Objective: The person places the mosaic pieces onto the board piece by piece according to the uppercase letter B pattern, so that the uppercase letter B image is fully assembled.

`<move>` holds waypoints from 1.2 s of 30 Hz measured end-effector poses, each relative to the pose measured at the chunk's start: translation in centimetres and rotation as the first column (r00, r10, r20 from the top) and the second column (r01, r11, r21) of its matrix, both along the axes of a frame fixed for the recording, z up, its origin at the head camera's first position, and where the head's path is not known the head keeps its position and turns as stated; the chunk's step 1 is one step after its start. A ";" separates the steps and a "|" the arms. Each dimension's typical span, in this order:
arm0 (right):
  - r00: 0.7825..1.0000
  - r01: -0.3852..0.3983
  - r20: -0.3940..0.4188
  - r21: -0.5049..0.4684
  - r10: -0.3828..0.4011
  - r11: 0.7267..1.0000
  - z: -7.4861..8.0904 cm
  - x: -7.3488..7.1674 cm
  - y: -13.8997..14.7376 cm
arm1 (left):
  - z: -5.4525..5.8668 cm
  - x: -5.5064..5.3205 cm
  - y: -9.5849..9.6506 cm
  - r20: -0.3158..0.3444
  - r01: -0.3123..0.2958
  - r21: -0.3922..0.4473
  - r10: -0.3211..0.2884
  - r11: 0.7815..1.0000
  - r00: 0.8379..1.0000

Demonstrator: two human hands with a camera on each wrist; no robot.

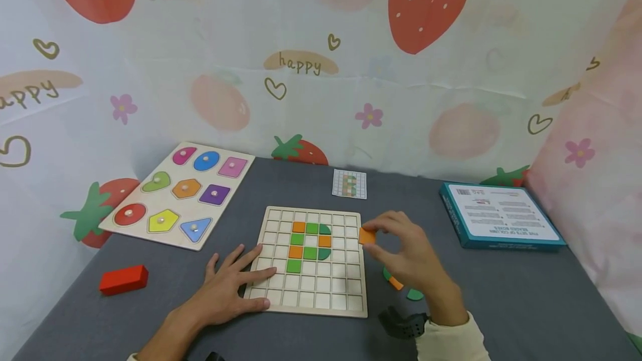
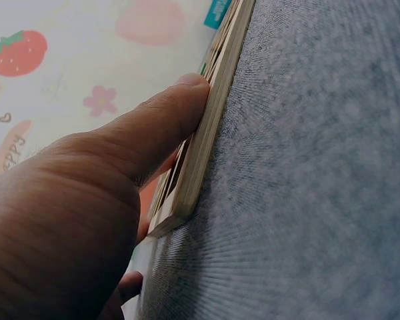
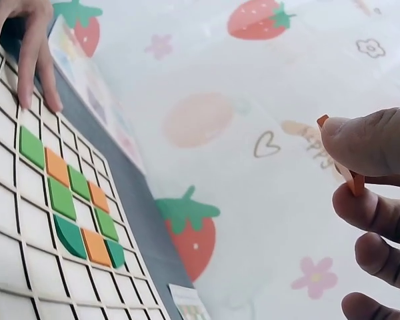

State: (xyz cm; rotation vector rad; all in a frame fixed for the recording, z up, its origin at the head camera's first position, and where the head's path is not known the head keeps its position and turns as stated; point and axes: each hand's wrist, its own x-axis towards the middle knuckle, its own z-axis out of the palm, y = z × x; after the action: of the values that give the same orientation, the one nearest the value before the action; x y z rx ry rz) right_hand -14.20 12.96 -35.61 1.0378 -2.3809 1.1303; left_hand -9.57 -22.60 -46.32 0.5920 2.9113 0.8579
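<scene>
Right hand pinches orange tile — near board's edge.

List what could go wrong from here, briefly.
1. The orange tile is pinched at its edge by the right hand; it might slip and fall.
2. The left hand rests on the board; a push could shift it and jostle the placed tiles.
3. Loose pieces lie near the right forearm in the head view; it might brush them.

left hand splayed — right hand up in a fingertip pinch
</scene>
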 end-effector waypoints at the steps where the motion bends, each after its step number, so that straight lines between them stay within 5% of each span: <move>1: 1.000 -0.005 0.003 -0.004 0.005 1.000 0.0 0.0 -0.3 | 0.0 0.0 0.0 -0.004 0.001 0.002 -0.001 1.000 1.000; 11: 0.999 0.009 0.048 -0.029 -0.007 1.000 -0.7 -0.2 -2.9 | 0.1 0.0 0.1 -0.013 0.005 0.010 -0.005 1.000 1.000; 26: 0.985 0.075 0.160 -0.024 -0.070 0.997 -3.3 -0.4 -5.8 | 0.1 0.1 0.1 -0.014 0.006 0.003 -0.006 1.000 1.000; 36: 0.970 0.046 0.238 -0.013 -0.041 0.999 -5.4 -0.7 -7.1 | 0.2 0.0 0.0 -0.011 0.009 0.004 -0.009 1.000 1.000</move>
State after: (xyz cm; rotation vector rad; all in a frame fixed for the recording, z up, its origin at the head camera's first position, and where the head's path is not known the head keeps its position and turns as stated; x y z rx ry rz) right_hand -14.93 5.88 -41.06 0.8827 -2.5558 1.3246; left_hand -9.55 -22.59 -46.16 0.6120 2.9151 0.8625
